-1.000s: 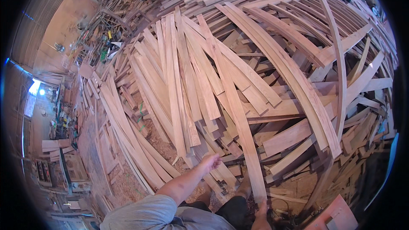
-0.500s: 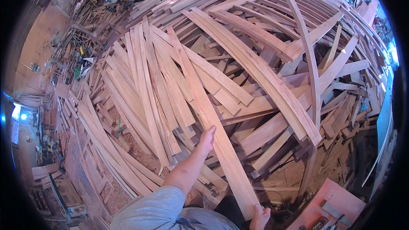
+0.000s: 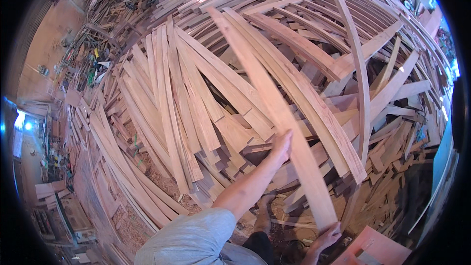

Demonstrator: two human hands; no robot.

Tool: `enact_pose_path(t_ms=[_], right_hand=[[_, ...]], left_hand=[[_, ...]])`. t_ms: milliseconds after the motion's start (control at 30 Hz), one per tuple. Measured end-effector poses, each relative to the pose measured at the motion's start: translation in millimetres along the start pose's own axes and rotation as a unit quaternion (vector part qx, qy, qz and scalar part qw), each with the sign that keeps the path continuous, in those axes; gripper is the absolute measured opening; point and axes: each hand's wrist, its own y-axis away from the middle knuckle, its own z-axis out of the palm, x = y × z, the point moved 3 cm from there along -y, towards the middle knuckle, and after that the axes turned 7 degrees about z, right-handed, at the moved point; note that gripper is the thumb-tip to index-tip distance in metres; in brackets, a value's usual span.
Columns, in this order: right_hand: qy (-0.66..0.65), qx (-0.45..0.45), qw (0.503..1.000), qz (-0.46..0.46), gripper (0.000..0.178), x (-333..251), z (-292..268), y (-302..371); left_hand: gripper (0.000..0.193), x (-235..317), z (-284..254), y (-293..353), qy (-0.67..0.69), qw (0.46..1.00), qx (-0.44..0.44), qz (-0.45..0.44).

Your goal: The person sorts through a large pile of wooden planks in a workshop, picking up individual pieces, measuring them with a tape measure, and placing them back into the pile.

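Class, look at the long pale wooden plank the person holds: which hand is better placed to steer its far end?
Probably the left hand: it rests partway up the long pale wooden plank, while the right hand grips the near end.

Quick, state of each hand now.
Left hand: open, flat against the long plank.
Right hand: closed on the plank's near end.
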Motion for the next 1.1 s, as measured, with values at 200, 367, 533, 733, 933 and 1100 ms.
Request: enact_pose_path(t_ms=[200,367,533,733,933,1100], right_hand=[[0.060,0.055,0.983,-0.162,0.058,-93.7,72.8,-78.2],[-0.035,-0.215,0.933,-0.288,0.052,-79.4,179.6,-5.8],[0.050,-0.406,0.815,-0.411,0.048,-79.9,319.4,78.8],[0.202,-0.359,0.716,-0.563,0.051,-78.1,469.7,131.2],[0.219,-0.254,0.793,-0.509,0.051,-108.7,565.1,84.0],[0.167,-0.321,0.698,-0.618,0.046,-80.9,585.4,165.6]], left_hand=[[0.055,-40.7,27.6,-30.0,-0.491,0.851,-0.133,0.130],[0.047,-36.3,-106.4,38.5,-0.290,0.939,-0.149,-0.112],[0.030,-7.2,-337.5,149.7,-0.321,0.918,0.142,-0.182],[0.020,34.6,-527.4,297.7,-0.298,0.888,0.308,-0.168],[0.026,-0.4,-629.5,405.3,-0.281,0.883,0.352,-0.133],[0.033,-28.1,-645.1,385.6,-0.299,0.808,0.420,-0.286]])
